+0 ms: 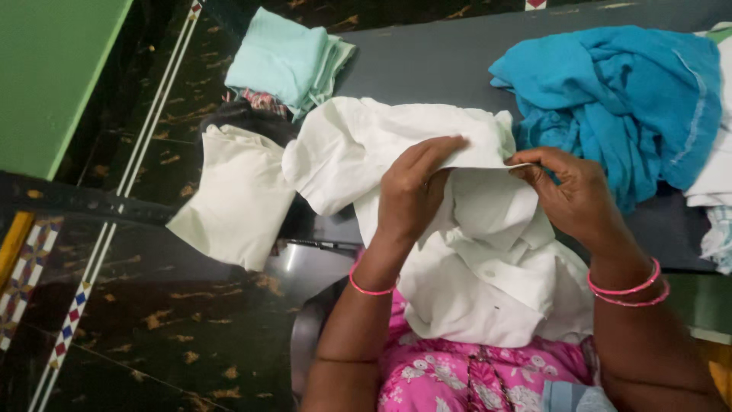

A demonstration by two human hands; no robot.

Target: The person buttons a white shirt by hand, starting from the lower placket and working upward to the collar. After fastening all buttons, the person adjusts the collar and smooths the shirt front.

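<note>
The white shirt [457, 229] lies draped from the near edge of the grey tabletop [427, 53] down onto the person's lap, so it sits directly under and between both hands rather than off to either side. Its long axis runs roughly far-left to near-right: the bulk spreads on the tabletop at the far left, one sleeve [236, 198] hangs off the left edge towards the dark floor [152, 320], and the body of the garment falls near, over the pink floral dress [442, 378].

The left hand [415, 191] lies on the cloth with fingers curled, closed over a fold at the upper edge. The right hand [572, 194] pinches the same edge between thumb and fingertips [526, 162], closed on the fabric. The stretch of edge held between them runs left to right, almost level, and is pulled fairly taut. Both hands are equally near the shirt, since both already have hold of it.

Far right of the right hand, just beside it but apart from the shirt edge, lies a heap of blue cloth [618, 99]. At the far left sits a folded mint cloth [286, 57] on a small pile, well apart from both hands.
</note>
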